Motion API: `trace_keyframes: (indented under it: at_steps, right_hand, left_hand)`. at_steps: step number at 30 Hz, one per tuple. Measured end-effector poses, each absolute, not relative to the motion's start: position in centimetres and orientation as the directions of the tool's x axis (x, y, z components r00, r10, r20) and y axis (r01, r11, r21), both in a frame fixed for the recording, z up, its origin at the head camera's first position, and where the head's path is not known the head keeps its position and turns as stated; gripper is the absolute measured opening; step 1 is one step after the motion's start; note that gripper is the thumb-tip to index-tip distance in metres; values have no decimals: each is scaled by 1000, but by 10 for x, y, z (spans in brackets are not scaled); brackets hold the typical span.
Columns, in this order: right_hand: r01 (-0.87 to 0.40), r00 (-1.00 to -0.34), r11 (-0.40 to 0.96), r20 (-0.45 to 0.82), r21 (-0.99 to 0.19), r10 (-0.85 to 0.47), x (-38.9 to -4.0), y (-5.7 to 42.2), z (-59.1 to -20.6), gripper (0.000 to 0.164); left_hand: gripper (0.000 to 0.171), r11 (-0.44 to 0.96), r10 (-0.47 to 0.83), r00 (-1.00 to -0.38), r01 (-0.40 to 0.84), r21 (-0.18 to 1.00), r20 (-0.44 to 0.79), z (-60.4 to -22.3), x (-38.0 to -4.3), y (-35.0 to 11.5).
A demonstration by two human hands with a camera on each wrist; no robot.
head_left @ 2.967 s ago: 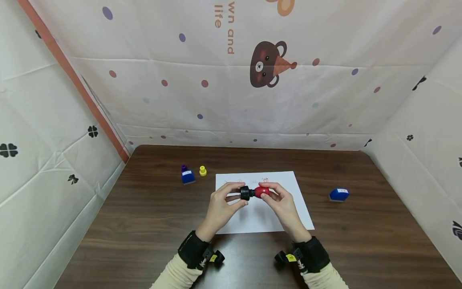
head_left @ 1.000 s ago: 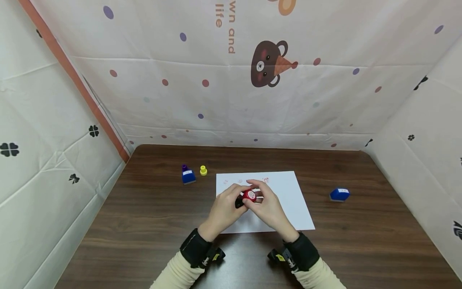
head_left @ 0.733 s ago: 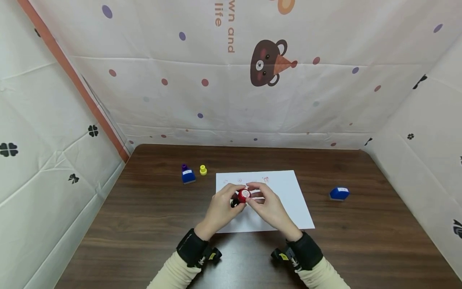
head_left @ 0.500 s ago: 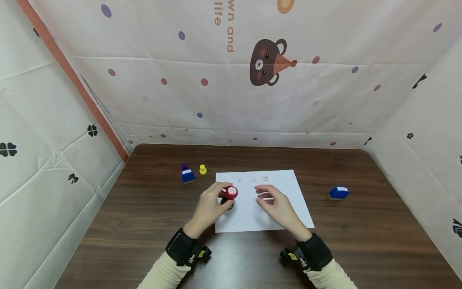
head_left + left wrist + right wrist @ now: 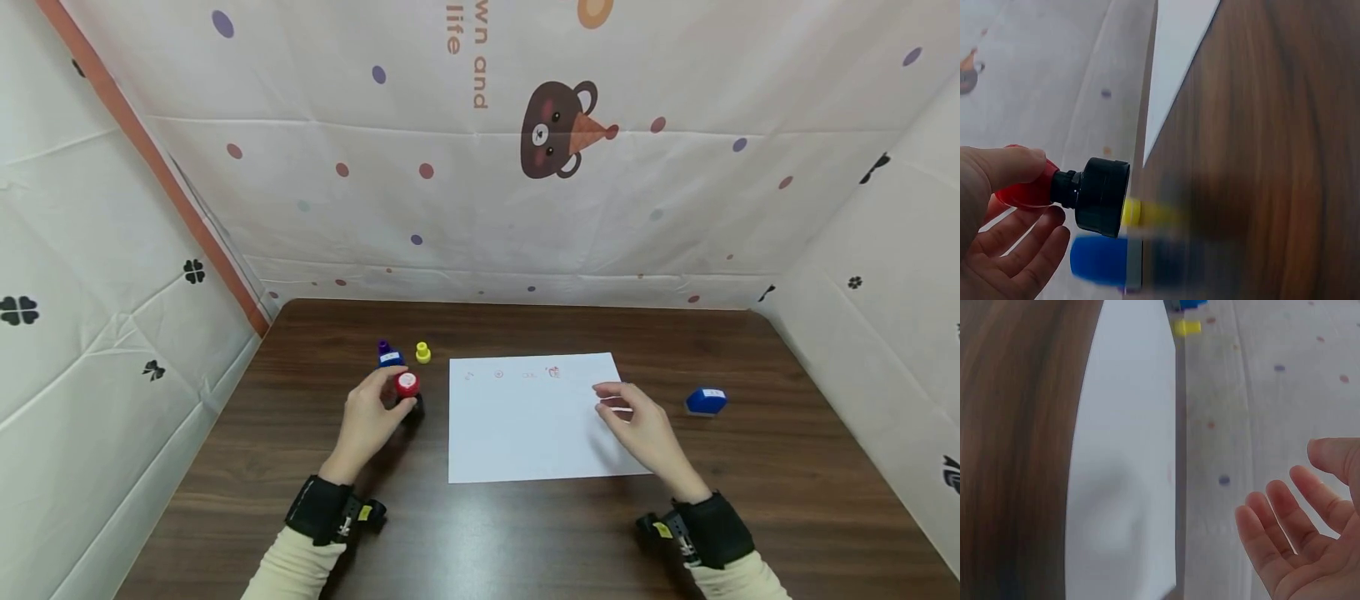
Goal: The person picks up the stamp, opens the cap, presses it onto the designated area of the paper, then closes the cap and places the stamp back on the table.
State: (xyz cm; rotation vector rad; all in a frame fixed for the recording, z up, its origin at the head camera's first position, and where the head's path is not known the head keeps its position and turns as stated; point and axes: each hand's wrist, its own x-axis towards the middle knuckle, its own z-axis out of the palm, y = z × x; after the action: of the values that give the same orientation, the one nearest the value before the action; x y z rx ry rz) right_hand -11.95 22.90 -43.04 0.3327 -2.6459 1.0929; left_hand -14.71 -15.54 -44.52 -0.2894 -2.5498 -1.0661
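Note:
My left hand [image 5: 372, 421] pinches the round red handle of a stamp [image 5: 407, 384] between thumb and fingers, left of the paper. In the left wrist view the stamp's wide black end [image 5: 1102, 197] points away from the palm, above the tabletop. Just beyond it stand a blue stamp [image 5: 390, 358] with a white label, partly hidden by my hand, and a small yellow stamp [image 5: 423, 352]. My right hand [image 5: 637, 421] hovers over the right side of the white paper [image 5: 525, 425], its fingers loosely bent and holding nothing.
Several small red printed marks [image 5: 552, 372] run along the paper's top. Another blue stamp [image 5: 706, 401] stands on the right of the brown table [image 5: 480, 533]. A small purple piece [image 5: 384, 346] is behind the left blue stamp. Patterned white cloth [image 5: 337, 217] rises behind.
Both hands were together on the stamp over the paper. The right hand has let go and moved right; the left has carried the stamp left, off the paper.

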Motion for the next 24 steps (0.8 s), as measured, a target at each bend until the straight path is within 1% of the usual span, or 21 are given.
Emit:
trace_keyframes:
  at_steps: [4, 8, 11, 14, 19, 24]
  right_hand:
    - [-304, -924, 749, 374, -588, -82, -119, 250, -427, 27]
    - [-319, -893, 791, 445, -522, -67, -119, 271, -423, 27]
    - [-338, -867, 810, 493, -479, -71, -119, 285, -420, 28]
    - [-336, -855, 830, 515, -446, -69, -119, 296, -417, 28]
    - [-309, -852, 862, 519, -401, -64, -119, 312, -413, 29]
    - [-258, -882, 889, 467, -379, -57, -120, 326, -413, 33]
  left_hand:
    - [44, 710, 1, -909, 294, 640, 416, -446, -151, -172]
    - [43, 714, -44, -912, 256, 651, 407, -448, -153, -185]
    - [44, 719, -62, -910, 244, 650, 410, -451, -154, -191]
    - [44, 728, -73, -903, 242, 642, 423, -453, -156, -196]
    - [43, 732, -88, -898, 236, 639, 432, -455, -160, -201]
    - [43, 739, -104, -902, 212, 639, 419, -458, -164, -206]
